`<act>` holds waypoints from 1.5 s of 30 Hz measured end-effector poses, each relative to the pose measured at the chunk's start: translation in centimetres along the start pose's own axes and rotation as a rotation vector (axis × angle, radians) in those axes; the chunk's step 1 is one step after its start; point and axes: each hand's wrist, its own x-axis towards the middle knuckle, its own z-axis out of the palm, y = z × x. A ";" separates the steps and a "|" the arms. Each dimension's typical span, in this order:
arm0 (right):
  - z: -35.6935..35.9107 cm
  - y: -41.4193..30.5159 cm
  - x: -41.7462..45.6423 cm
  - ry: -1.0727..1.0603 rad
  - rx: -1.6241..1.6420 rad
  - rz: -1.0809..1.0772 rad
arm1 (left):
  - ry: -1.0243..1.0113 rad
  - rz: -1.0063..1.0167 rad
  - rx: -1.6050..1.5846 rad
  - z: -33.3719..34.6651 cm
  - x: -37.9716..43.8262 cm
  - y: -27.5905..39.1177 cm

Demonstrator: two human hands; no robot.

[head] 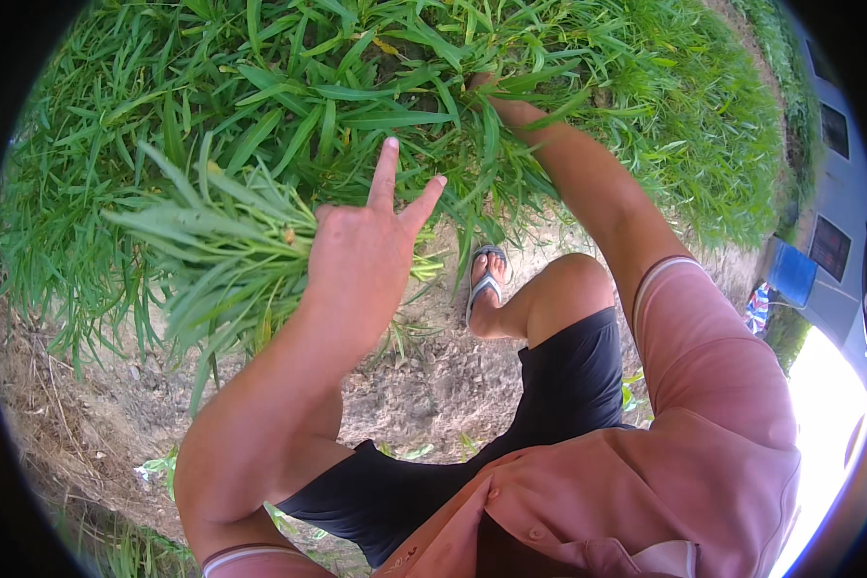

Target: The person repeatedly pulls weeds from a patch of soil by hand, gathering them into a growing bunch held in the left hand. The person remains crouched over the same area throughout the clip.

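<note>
My left hand [365, 246] holds a bunch of picked leafy greens [213, 238], which look like water spinach. Its leaves fan out to the left, while the stem ends [426, 266] stick out right of the palm. Two fingers of this hand point away from the bunch. My right hand [482, 81] reaches down among the growing plants [318, 108]. Leaves cover most of it, so its fingers and anything in them are hidden.
A sandaled foot [487, 285] stands on bare soil [419, 383] at the bed's edge. Dry stalks [58, 404] lie at the left. Far right are a building wall [842, 191], a blue container [792, 272] and a striped bag [757, 309].
</note>
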 end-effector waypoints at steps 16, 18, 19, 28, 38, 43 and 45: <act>-10.5 -1.9 -0.6 -0.260 0.430 0.310 | -0.061 -0.334 0.203 8.9 1.3 -11.8; -10.8 -2.0 0.7 -0.259 0.406 0.300 | 0.021 -0.336 0.189 8.8 1.4 -11.7; -10.5 -2.2 0.9 -0.261 0.401 0.296 | 0.003 -0.354 0.185 8.6 1.1 -11.5; -8.4 -5.3 0.9 -0.289 0.439 0.297 | 0.037 -0.349 0.125 1.9 -1.2 -5.6; -13.9 -6.7 -2.4 -0.329 0.797 0.382 | 0.173 -0.285 0.318 5.2 4.5 -5.2; -24.7 -7.9 -6.3 -0.289 0.988 0.436 | 0.036 -0.379 0.269 6.4 3.6 -7.2; -29.7 -9.3 -6.5 -0.145 0.782 0.243 | 0.031 -0.402 0.217 7.5 3.7 -8.6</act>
